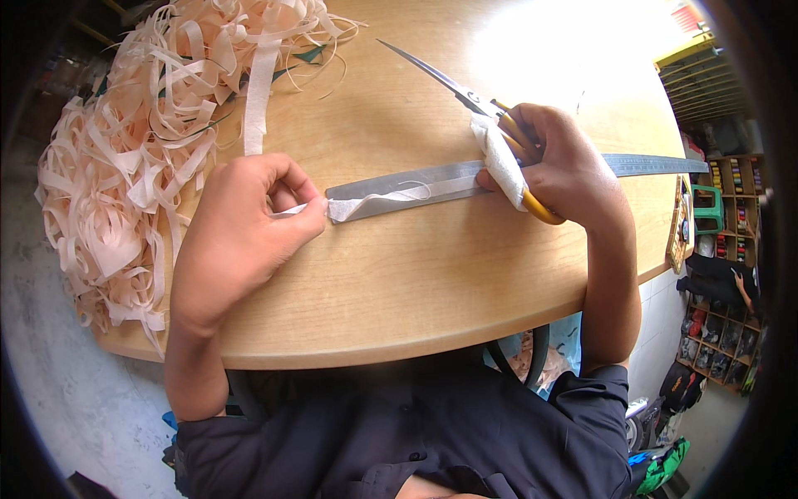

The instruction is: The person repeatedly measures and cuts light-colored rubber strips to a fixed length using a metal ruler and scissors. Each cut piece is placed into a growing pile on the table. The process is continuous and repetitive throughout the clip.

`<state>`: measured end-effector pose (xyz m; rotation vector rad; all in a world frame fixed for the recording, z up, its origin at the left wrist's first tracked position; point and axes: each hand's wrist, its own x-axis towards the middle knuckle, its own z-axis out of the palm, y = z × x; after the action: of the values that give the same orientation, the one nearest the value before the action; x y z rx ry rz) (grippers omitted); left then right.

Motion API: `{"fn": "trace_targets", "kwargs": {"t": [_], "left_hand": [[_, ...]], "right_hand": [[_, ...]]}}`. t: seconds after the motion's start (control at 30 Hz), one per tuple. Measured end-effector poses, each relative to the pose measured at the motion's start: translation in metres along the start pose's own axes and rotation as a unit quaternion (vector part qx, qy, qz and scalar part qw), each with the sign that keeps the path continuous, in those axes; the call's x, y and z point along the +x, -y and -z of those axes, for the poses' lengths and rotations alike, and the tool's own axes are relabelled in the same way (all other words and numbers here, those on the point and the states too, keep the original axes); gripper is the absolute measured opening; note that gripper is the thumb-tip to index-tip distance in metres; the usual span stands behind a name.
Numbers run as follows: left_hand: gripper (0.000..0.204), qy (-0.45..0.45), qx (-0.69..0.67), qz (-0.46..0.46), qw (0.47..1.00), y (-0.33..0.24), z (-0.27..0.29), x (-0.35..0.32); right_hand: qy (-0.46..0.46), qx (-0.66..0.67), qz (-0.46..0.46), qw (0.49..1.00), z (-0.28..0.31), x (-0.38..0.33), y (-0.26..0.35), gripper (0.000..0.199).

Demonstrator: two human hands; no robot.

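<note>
A pale fabric strip (378, 201) lies twisted along a metal ruler (341, 190), its end pinched between the thumb and finger of my left hand (249, 224). The strip runs along the ruler toward the right, with a thin loose thread curling off it. My right hand (569, 162) grips scissors (445, 81) with yellow handles, one handle wrapped in white cloth. Their blades point to the far left, away from the strip. A fingertip of that hand rests by the ruler and strip. Under the hand the ruler is hidden, and it comes out again toward the right table edge.
A large heap of tangled pale strips (125, 183) covers the left of the wooden table (399, 283), some hanging over its edge. One strip (259, 91) trails from the heap to behind my left hand. Beyond the table at right stand shelves (719, 337) and a green stool (706, 208).
</note>
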<state>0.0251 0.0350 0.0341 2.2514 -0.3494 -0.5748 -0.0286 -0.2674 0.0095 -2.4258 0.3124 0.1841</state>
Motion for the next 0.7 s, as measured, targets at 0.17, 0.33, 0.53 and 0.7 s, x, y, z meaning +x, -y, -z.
{"fn": "trace_targets", "kwargs": {"t": [0.17,0.33,0.53,0.7], "left_hand": [[0.024,-0.002,-0.003,0.004,1.0,0.001,-0.001,-0.0004],[0.024,0.007,-0.004,0.002,1.0,0.0014,-0.0003,0.0005],[0.021,0.021,-0.025,0.029,0.999,0.0009,0.0012,0.0002],[0.02,0.03,-0.036,0.019,0.999,0.0033,0.0018,0.0005]], "right_hand": [[-0.031,0.015,0.007,0.999,-0.0028,-0.0012,-0.0015,0.081],[-0.004,0.004,0.007,1.0,0.0003,-0.0004,-0.0005,0.073],[-0.029,0.017,0.018,0.999,-0.0034,-0.0018,-0.003,0.07],[-0.048,0.027,0.029,0.998,-0.007,-0.0026,-0.0077,0.069]]}}
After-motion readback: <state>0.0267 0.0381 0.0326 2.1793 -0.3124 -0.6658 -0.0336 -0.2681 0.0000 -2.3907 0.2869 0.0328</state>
